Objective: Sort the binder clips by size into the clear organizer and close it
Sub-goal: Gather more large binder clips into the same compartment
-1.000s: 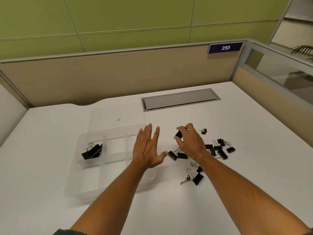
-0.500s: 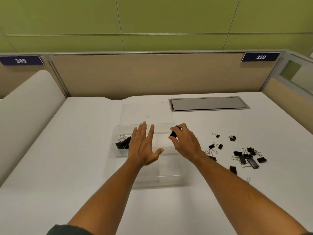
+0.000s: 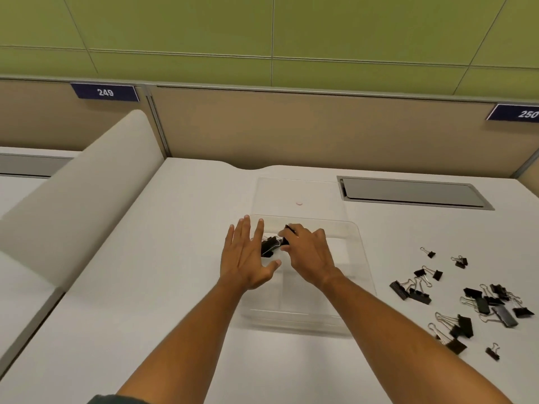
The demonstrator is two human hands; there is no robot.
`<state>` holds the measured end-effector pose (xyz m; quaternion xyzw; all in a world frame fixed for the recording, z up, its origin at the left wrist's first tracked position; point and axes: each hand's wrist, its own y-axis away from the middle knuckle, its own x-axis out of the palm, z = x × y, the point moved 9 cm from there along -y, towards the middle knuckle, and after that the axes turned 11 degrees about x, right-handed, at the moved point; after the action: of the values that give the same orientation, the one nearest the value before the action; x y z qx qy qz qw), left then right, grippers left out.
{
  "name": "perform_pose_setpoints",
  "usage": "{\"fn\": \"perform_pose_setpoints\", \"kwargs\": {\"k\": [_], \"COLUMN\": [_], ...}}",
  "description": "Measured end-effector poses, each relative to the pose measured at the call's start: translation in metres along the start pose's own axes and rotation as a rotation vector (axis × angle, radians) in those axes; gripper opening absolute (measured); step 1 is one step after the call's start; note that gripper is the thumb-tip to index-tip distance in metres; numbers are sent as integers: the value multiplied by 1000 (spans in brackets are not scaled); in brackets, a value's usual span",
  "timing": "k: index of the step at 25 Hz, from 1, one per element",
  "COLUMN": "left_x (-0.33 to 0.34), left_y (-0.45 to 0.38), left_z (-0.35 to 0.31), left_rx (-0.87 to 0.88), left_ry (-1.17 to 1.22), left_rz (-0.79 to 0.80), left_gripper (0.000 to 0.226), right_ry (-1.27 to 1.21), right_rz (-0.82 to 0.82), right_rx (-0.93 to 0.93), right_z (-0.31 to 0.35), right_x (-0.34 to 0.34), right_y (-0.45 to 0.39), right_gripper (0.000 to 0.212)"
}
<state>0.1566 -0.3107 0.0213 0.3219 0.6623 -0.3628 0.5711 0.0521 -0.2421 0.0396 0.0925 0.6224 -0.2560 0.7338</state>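
The right hand [image 3: 309, 255] has been carried from beside the loose pile to above the far-left compartment of the clear organizer [image 3: 360, 258] since the earlier frame, its grip closed on a binder clip [image 3: 287, 235]. The left hand [image 3: 248, 258] is held flat and spread over the organizer's left edge, gripping nothing. Stored clips [image 3: 269, 246] are seen under the held one; release there is judged imminent. The loose clips [image 3: 478, 301] are left on the bench [image 3: 145, 287], well right of the organizer, so sorting is judged far from finished.

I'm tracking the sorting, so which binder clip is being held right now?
The one in the right hand over the organizer's far-left compartment; the others lie loose.
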Motion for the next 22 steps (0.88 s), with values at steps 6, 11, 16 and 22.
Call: {"fn": "perform_pose_setpoints", "kwargs": {"k": [6, 11, 16, 22], "left_x": [4, 10, 9, 8], "left_y": [5, 5, 1, -4], "left_z": [23, 30, 27, 6], "left_rx": [-8, -8, 6, 57], "left_ry": [29, 31, 31, 50], "left_rz": [-5, 22, 36, 41], "left_gripper": [98, 98, 100, 100], "right_ry": [-14, -72, -70, -18], "right_rz": [93, 243, 233, 174], "right_rx": [-91, -131, -24, 96], "right_z": [37, 48, 25, -11], "right_x": [18, 32, 23, 13], "right_y": [-9, -11, -7, 8], "right_gripper": [47, 70, 78, 73]}}
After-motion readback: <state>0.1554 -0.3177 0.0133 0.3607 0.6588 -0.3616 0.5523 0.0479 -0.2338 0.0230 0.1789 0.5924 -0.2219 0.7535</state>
